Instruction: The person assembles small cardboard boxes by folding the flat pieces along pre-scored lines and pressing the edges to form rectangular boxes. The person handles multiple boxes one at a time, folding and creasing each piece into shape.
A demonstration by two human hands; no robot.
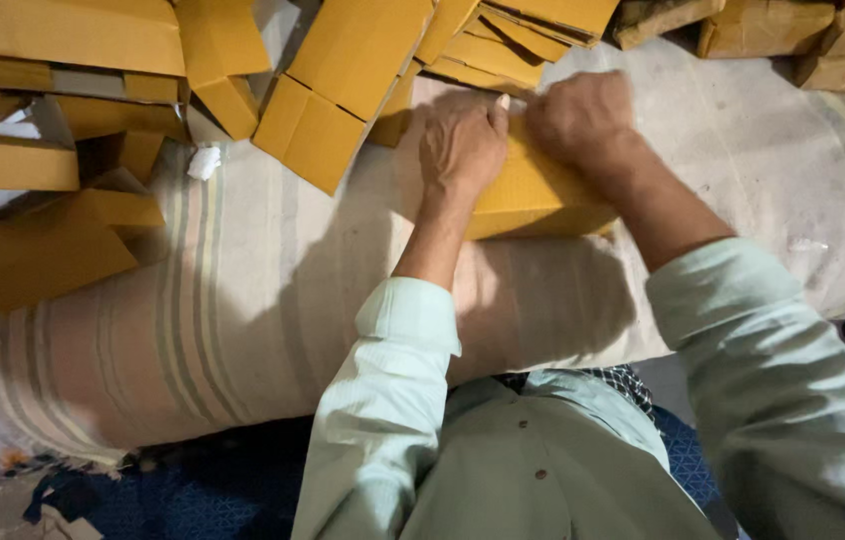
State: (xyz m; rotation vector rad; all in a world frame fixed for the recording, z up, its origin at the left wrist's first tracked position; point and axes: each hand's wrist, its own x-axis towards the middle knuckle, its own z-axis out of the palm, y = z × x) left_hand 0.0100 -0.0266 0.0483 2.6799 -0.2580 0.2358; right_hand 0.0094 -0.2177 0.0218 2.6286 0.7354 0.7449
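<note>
Head view: loose yellow cardboard boxes (43, 240) lie heaped at the left on a striped cloth (233, 300), with a white scrap (205, 162) beside them. The left hand (461, 145) and right hand (583, 120) press down with curled fingers on a flat yellow box (533, 195) at centre. More boxes (783, 35) crowd the far edge.

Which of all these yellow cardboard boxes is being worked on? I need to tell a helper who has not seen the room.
Start at the pale striped cloth spread across the middle. Near its far edge lies one yellow cardboard box, just in front of the heap of similar boxes. It alone has both hands on it: the left hand and right hand press on its top.
</note>
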